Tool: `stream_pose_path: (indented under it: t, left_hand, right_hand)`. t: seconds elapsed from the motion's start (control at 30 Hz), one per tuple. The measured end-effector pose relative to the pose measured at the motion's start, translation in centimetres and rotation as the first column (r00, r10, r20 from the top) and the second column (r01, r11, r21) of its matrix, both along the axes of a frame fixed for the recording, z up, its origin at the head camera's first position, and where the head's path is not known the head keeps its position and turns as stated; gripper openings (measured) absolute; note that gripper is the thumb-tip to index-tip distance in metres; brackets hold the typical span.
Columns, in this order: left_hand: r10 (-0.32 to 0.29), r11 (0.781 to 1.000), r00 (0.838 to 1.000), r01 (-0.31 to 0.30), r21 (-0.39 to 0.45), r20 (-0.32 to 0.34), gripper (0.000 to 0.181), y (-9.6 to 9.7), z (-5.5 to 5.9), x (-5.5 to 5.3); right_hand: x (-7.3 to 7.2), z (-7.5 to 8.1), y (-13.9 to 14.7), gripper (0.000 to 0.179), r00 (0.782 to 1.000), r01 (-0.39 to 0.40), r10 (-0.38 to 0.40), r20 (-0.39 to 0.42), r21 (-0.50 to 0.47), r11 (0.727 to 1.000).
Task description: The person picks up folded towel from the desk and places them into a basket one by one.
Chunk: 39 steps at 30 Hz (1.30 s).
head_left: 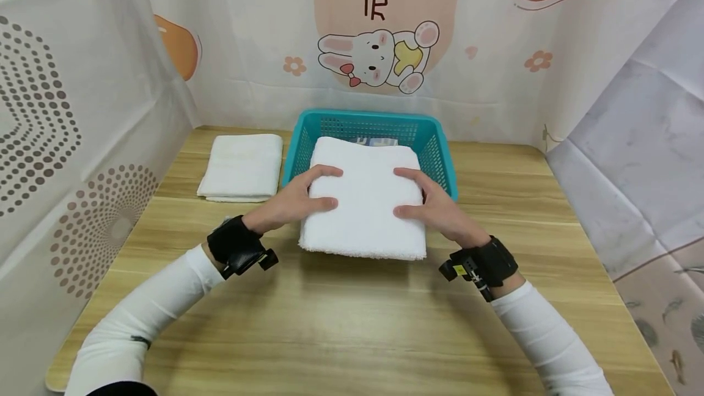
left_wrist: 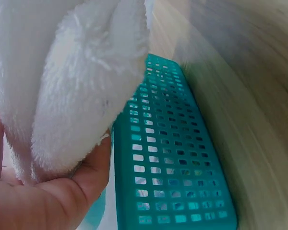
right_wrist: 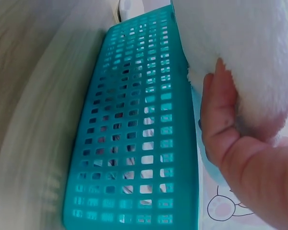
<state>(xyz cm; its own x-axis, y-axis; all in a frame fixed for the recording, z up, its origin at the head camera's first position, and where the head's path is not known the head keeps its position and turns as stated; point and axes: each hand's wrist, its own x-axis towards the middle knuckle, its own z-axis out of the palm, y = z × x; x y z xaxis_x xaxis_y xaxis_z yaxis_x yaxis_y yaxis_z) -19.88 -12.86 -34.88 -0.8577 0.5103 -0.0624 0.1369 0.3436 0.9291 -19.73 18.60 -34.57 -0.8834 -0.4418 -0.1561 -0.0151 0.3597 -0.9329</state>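
Both hands grip a folded white towel (head_left: 365, 200) by its left and right sides, thumbs on top and other fingers partly underneath. It is held above the front part of a teal plastic basket (head_left: 449, 167), its near edge sticking out past the basket's front. The left hand (head_left: 299, 197) has the towel's thick folded side between thumb and fingers, as the left wrist view shows. On the opposite side, the right hand (head_left: 431, 203) holds it the same way. Behind the towel, part of a patterned light item (head_left: 379, 142) shows inside the basket; the rest is hidden.
A second folded white towel (head_left: 242, 167) lies on the wooden table (head_left: 352, 329) left of the basket. A printed curtain (head_left: 247, 29) hangs just behind the table's back edge, and pale cloth covers both sides.
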Motion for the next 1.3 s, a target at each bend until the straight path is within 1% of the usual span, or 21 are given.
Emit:
stream_pose_path:
  t: [0.13,0.3,0.4,0.6,0.7,0.8,1.0,1.17,1.3]
  left_hand:
    - [-0.005,1.000,1.000,0.005,-0.005,-0.010,0.056,0.0,0.3,-0.7]
    - [0.003,1.000,1.000,-0.003,-0.010,-0.004,0.056,0.0,0.5,-1.5]
    - [-0.003,1.000,1.000,0.003,-0.012,-0.003,0.056,0.0,0.6,-2.0]
    - [-0.018,1.000,1.000,0.018,0.009,-0.010,0.055,0.6,1.1,-3.0]
    - [-0.009,1.000,1.000,0.009,0.005,-0.006,0.055,1.0,1.4,-3.5]
    - [0.004,1.000,1.000,-0.004,-0.008,0.003,0.055,1.3,1.5,-4.0]
    - [0.020,1.000,1.000,-0.020,-0.018,0.009,0.055,1.6,1.5,-4.7]
    - [0.052,0.999,0.998,-0.052,-0.010,0.020,0.054,1.7,1.2,-5.3]
    - [0.069,0.998,0.997,-0.069,0.003,0.020,0.053,1.9,1.0,-5.7]
  right_hand:
    - [-0.7,0.1,-0.1,0.075,0.999,0.022,-0.021,-0.029,0.041,0.999]
    - [-1.6,0.1,-0.4,0.075,0.999,0.033,-0.032,-0.023,0.051,0.998]
    - [-2.0,0.1,-0.3,0.075,0.999,0.035,-0.034,-0.022,0.046,0.998]
    - [-2.8,0.1,0.1,0.071,0.998,0.041,-0.040,-0.057,0.021,0.999]
    - [-3.2,0.4,0.2,0.067,0.997,0.048,-0.048,-0.067,0.000,0.999]
    - [-3.4,0.6,0.3,0.063,0.996,0.055,-0.054,-0.075,0.002,0.999]
    - [-3.7,0.5,0.5,0.054,0.993,0.079,-0.079,-0.088,-0.001,0.997]
    - [-4.1,0.2,0.3,0.049,0.987,0.126,-0.125,-0.098,0.005,0.992]
    - [-4.6,0.2,0.1,0.049,0.983,0.173,-0.173,-0.067,-0.005,0.985]
